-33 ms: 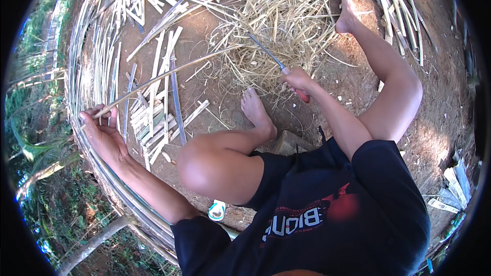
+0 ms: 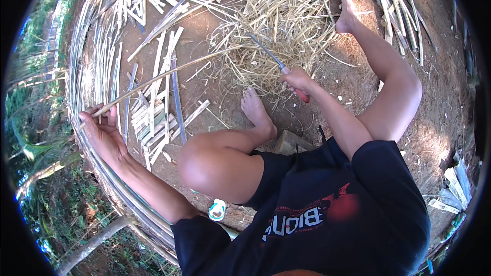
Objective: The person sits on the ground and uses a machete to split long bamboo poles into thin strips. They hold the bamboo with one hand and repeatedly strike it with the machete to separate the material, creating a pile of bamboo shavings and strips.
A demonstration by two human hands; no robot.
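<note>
At the far left, my left hand [image 2: 103, 133] pinches one end of a long, thin bamboo strip [image 2: 166, 73]. The strip slants up to the right, and its other end reaches a heap of pale shavings [image 2: 279, 25]. My right hand [image 2: 297, 80] is wrapped round the red handle of a knife [image 2: 267, 51] with a long, narrow blade. The blade points up and left over the shavings, its tip close to the far end of the strip. Between my hands, my bare foot [image 2: 254, 108] rests on the ground.
Split bamboo pieces [image 2: 158, 97] lie on the brown dirt beyond my left knee, with more bundles at the top right [image 2: 396, 5]. A curved bamboo edging [image 2: 128, 186] runs along the left, with greenery beyond. A flip-flop [image 2: 217, 210] sits near my left knee.
</note>
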